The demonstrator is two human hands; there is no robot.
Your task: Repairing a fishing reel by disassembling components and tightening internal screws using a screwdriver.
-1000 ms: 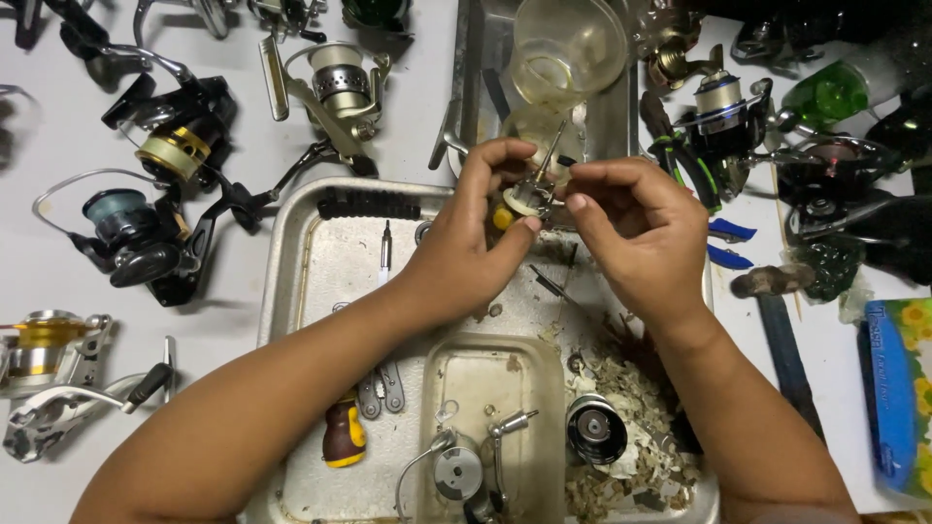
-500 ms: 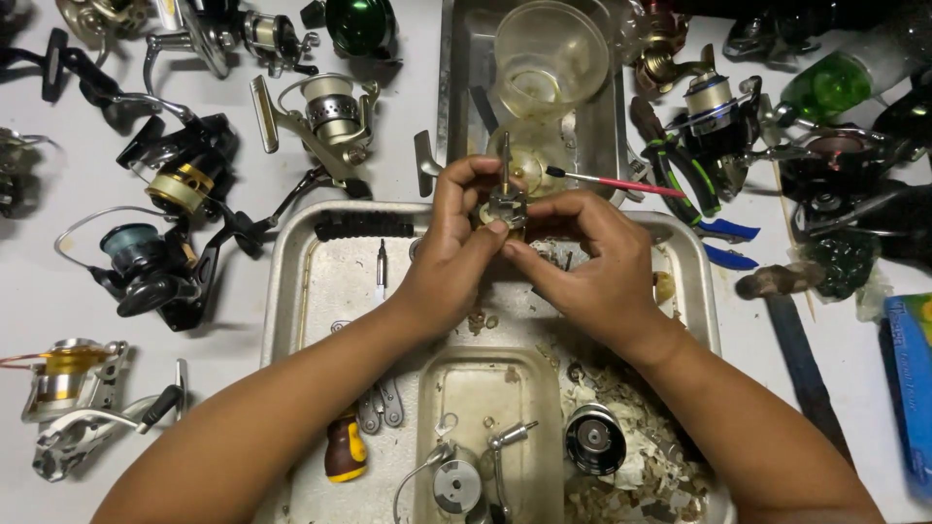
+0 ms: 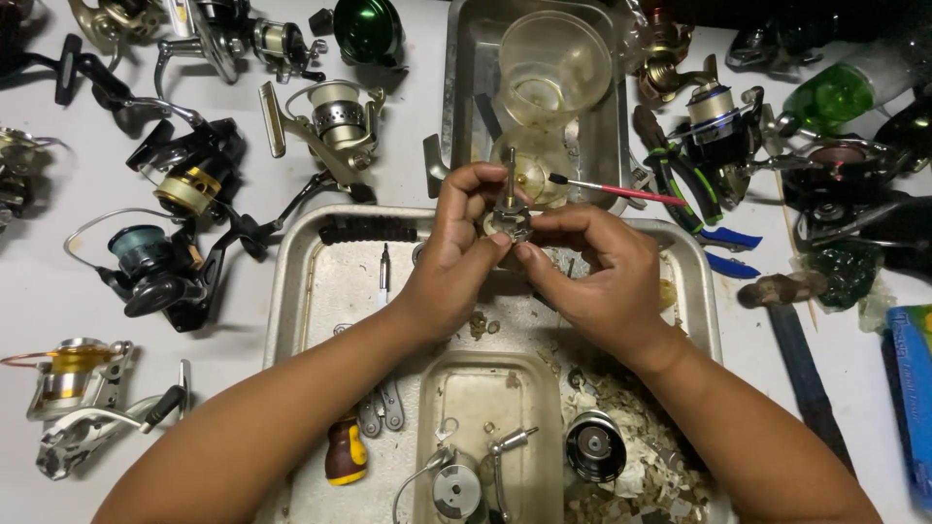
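Both my hands meet over the far part of a large metal tray [image 3: 291, 291]. My left hand [image 3: 456, 252] and my right hand [image 3: 592, 277] pinch a small metal reel part [image 3: 509, 221] with a thin shaft sticking up from it. A red-handled brush [image 3: 621, 191] lies just beyond my right hand, across the rim of a second steel tray [image 3: 451, 107]. Inside the large tray sit a small screwdriver [image 3: 384, 272], a black brush [image 3: 369, 229], a dark spool [image 3: 594, 446] and pale debris near my right forearm.
Several fishing reels [image 3: 175, 194] lie on the white table to the left and far right. Clear plastic cups [image 3: 553, 63] stand in the far tray. A green bottle [image 3: 835, 92], blue-handled pliers [image 3: 723, 238] and a hammer [image 3: 796, 330] lie at right. A small inner tray [image 3: 485, 408] holds reel pieces.
My hands have brought the small part closer together and now both grip it with its shaft upright. The red-handled brush, earlier in my right hand, rests on the far tray's rim.
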